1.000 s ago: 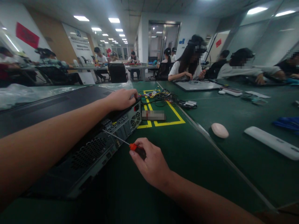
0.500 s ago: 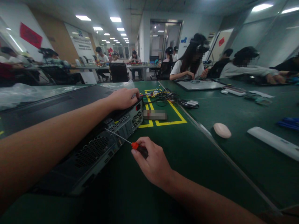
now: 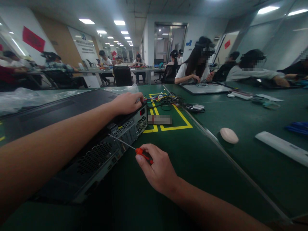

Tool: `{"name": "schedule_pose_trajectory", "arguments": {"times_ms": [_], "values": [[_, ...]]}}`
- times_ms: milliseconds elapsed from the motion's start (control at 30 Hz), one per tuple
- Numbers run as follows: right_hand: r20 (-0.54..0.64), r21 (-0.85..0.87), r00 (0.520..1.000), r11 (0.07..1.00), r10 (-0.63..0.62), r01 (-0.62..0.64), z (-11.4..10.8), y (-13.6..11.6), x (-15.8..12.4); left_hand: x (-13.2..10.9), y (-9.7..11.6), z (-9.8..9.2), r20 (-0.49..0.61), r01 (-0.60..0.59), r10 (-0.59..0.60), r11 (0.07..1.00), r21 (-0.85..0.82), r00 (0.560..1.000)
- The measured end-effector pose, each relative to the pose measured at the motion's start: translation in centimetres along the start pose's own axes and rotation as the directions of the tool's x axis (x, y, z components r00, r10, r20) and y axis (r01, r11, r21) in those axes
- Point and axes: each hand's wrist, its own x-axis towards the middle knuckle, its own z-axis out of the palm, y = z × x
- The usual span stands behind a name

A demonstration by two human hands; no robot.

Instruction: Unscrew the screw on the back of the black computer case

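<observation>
One screwdriver (image 3: 139, 151) is sitting in your right hand (image 3: 157, 166), and that grip is closing around its red-and-dark handle, thumb and fingers at the front end, probably so you are guiding and turning it finely. Its thin shaft is slanting up toward the rear panel (image 3: 128, 128) of the computer case (image 3: 72, 109); you are hiding none of the shaft, though whether the tip is seating in a screw is too small to tell.

The case is lying with its broad dark side up on the green worktop (image 3: 192, 160), its rear panel facing your right hand, which is giving the tool a straight approach. Your left hand (image 3: 130, 102) is resting on top at the far rear corner, fingers bending over the edge, likely steadying the case; whether that grip is pinching anything, you cannot tell from here.

Beyond the corner, a cable bundle (image 3: 170, 99) is lying partly over yellow tape (image 3: 176, 128), seemingly leaving the near side free for your right arm.
</observation>
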Motion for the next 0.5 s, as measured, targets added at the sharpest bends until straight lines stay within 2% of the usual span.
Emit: {"name": "schedule_pose_trajectory", "arguments": {"times_ms": [233, 500], "values": [[0.006, 0.010, 1.000, 1.000, -0.005, 0.005, 0.02, 0.06, -0.07, -0.01, 0.10, -0.06, 0.010, 0.005, -0.005, 1.000, 0.005, 1.000], [0.015, 0.017, 0.999, 0.999, 0.051, -0.051, 0.11, 0.07, -0.06, 0.05, 0.02, 0.05, 0.006, 0.007, -0.007, 1.000, 0.014, 1.000]]}}
